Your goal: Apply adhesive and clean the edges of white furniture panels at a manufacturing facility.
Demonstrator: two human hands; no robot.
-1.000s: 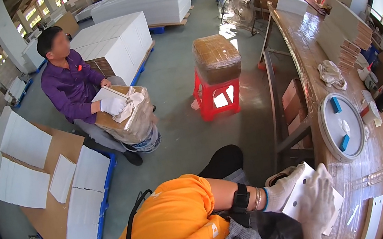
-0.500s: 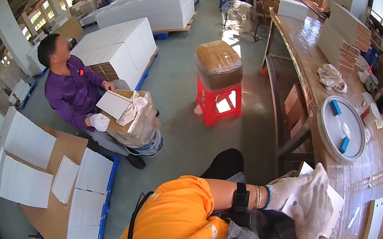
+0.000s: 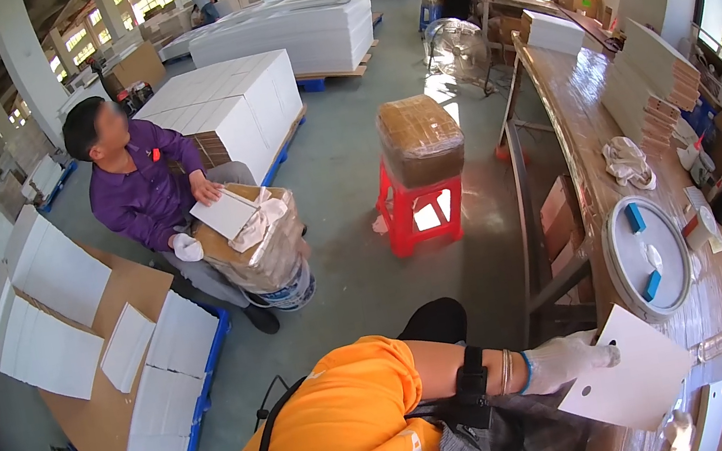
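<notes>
- Glossy film-wrapped long wooden workbench (image 3: 585,107), bearing the work
- White thin rectangular card sheet (image 3: 635,368) raised over near end of bench; light, bendy, easily creased, best held at an edge or corner
- Co-worker's white-gloved hand (image 3: 563,362) pinching sheet's left edge
- Right hand (image 3: 675,435) barely showing beneath sheet, grip impossible to tell

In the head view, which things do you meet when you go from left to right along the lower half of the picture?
White sheets on the brown board → orange shirt → black wrist device → gloved hand → white card that it holds → round white lid with blue blocks.
</notes>
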